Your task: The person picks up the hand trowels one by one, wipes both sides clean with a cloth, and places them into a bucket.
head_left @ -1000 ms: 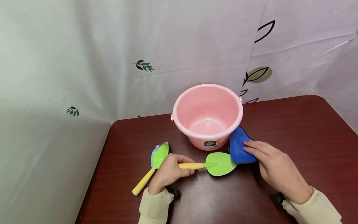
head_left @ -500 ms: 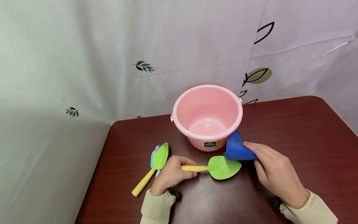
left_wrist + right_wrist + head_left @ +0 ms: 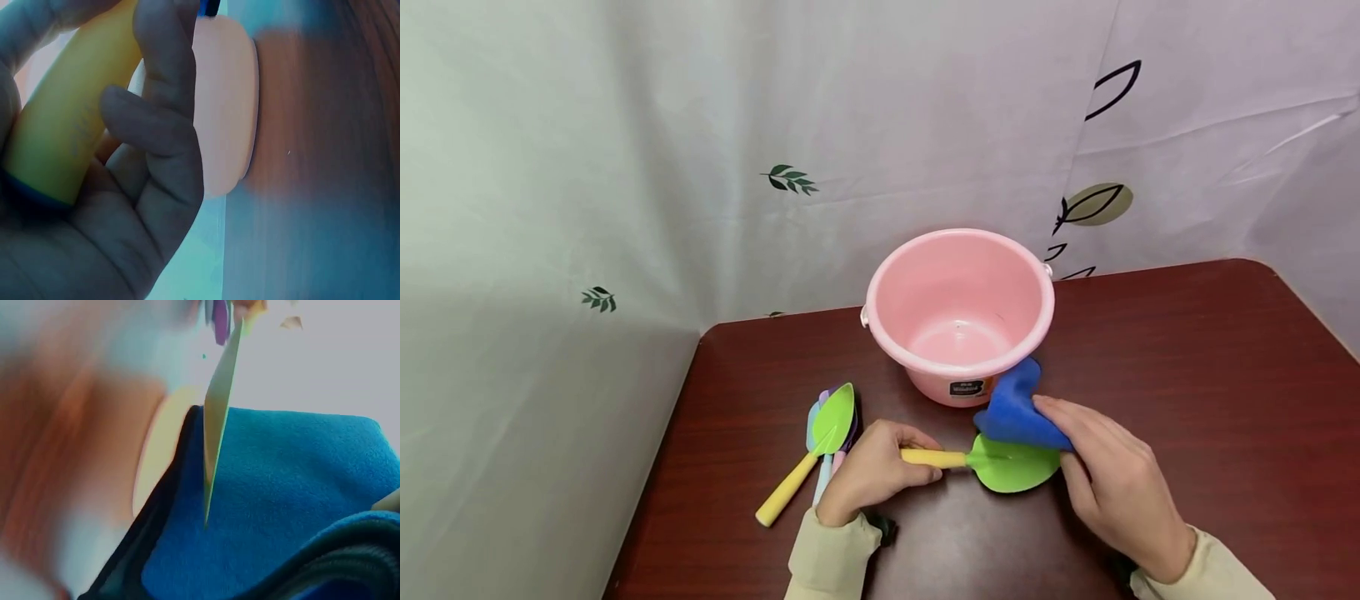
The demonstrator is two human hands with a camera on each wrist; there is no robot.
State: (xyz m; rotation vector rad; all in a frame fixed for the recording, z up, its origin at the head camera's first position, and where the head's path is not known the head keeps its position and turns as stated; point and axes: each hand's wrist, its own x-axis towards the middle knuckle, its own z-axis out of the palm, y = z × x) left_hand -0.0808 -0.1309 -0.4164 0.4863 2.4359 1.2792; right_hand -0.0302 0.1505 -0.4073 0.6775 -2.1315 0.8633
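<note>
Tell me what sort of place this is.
Probably a makeshift, screened-off indoor work corner: a red-brown wood-grain table stands against leaf-printed fabric hangings, with a pink bucket on it. The room beyond is hidden.

Pink bucket (image 3: 934, 385): smooth plastic, rather glossy | blue cloth (image 3: 1018, 419), front-right of bucket: matt, fuzzy pile | green trowel (image 3: 1013, 475), in front of bucket: smooth, handle plastic-looking | table (image 3: 1195, 383), under bucket: wood-like, polished | curtain (image 3: 925, 108), behind bucket: creased fabric
</note>
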